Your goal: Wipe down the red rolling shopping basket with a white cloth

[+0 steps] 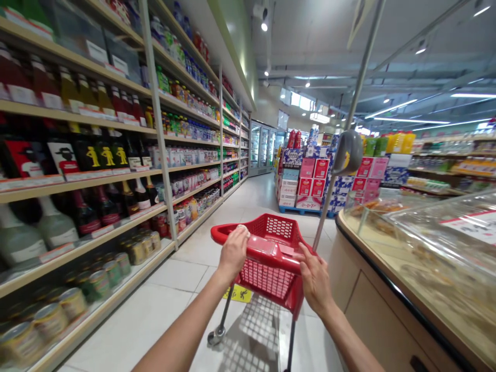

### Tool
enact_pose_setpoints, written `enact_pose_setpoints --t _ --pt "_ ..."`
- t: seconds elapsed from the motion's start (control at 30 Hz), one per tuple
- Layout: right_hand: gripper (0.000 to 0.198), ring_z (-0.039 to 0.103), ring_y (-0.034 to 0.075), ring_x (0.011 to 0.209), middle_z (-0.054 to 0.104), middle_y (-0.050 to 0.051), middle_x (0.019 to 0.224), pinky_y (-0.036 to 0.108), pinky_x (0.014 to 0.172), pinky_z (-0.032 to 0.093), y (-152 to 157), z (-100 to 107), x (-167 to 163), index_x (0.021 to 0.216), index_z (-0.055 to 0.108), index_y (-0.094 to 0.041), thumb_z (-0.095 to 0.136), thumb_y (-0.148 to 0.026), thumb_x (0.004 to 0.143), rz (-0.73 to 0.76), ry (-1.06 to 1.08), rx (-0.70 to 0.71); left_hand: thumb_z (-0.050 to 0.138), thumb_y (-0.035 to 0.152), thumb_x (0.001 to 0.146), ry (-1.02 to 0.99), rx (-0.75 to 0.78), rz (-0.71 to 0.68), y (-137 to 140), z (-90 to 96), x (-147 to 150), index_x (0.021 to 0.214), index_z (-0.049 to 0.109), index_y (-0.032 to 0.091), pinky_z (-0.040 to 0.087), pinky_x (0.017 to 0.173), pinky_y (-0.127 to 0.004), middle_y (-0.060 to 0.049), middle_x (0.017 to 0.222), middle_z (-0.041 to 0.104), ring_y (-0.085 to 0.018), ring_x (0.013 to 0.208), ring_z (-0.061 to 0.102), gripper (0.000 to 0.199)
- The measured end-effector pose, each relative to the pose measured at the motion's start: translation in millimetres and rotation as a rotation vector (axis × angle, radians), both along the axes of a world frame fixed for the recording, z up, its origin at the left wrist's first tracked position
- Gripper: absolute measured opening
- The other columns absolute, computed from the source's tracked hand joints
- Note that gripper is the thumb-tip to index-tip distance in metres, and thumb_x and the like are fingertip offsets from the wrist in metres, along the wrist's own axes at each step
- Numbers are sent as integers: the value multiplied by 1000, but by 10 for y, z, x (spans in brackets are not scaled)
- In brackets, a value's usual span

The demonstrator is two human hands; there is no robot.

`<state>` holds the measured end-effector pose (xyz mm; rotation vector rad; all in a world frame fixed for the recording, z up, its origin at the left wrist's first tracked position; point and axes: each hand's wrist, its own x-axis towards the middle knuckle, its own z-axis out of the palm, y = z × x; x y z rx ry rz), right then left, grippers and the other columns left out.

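A red plastic shopping cart (269, 279) stands in front of me, its mesh basket on dark metal legs with a caster at the lower left. My left hand (234, 253) is closed over the left part of the cart's handle (267, 250). Something small and white shows at its fingertips; I cannot make out what it is. At the handle's right end, my right hand (315, 281) is bent over the bar, thumb side inward. The undersides of both grips are hidden. Through the mesh, the visible part of the basket shows no goods.
Tall shelves (166, 170) of bottles and cans line the left side. A curved glass-topped counter (387, 268) borders the right, with a metal pole (329, 196) beside it. Stacked cartons (310, 178) stand ahead on a blue pallet (298, 210). Glass-door coolers (261, 144) are farther back.
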<state>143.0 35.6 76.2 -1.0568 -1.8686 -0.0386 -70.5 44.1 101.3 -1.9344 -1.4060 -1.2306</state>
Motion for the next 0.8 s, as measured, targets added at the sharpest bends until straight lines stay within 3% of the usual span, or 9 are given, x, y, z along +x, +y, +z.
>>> enact_pose_setpoints --t 0.13,0.2,0.33,0.4,0.53,0.6,0.73,0.8 --pt "43 55 20 94 65 4 95 41 84 31 8 -14 -8 125 37 -20 25 -31 86 -21 -1 26 36 15 84 191 -16 -224 -96 -50 338 107 54 15 43 94 -37 -9 114 58 -18 115 45 30" --pt "43 55 20 94 65 4 95 41 83 31 10 -22 2 126 36 -19 24 -31 86 -17 -12 36 35 14 84 234 -11 -261 -108 -59 346 108 54 14 42 95 -36 -8 115 57 -17 116 43 31" --pt "41 54 20 96 65 4 97 41 86 30 4 -29 25 125 37 -20 25 -31 87 2 -21 24 35 18 84 49 1 -13 -51 -12 -19 99 59 14 45 91 -41 -9 104 63 -19 105 53 28" --pt "41 54 20 96 65 4 96 42 86 29 4 -33 25 125 36 -21 25 -31 87 2 -12 22 35 19 85 8 4 34 -52 1 -42 96 59 14 46 90 -42 -9 101 64 -19 102 55 28" --pt "42 55 20 95 65 4 95 42 85 30 9 -36 29 127 35 -21 26 -31 87 -2 -3 31 36 15 84 197 3 -194 -131 -34 318 104 56 13 44 93 -35 -9 112 59 -18 113 46 29" --pt "42 55 20 95 65 4 95 42 86 31 5 -30 45 126 35 -21 26 -31 87 -1 -8 28 36 14 84 249 14 -244 -138 -37 356 106 55 13 43 94 -34 -9 114 57 -17 115 44 29" --pt "42 55 19 94 66 3 93 41 86 31 -9 -14 72 126 37 -21 26 -30 86 1 -4 19 35 17 84 38 20 -7 -58 9 41 97 59 15 47 88 -41 -9 101 64 -19 103 54 27" --pt "41 55 19 94 65 3 93 42 87 31 -8 -16 73 125 37 -21 26 -30 86 -1 11 23 35 18 84 -6 16 40 -36 17 15 93 60 15 48 87 -41 -9 97 65 -19 99 56 27"
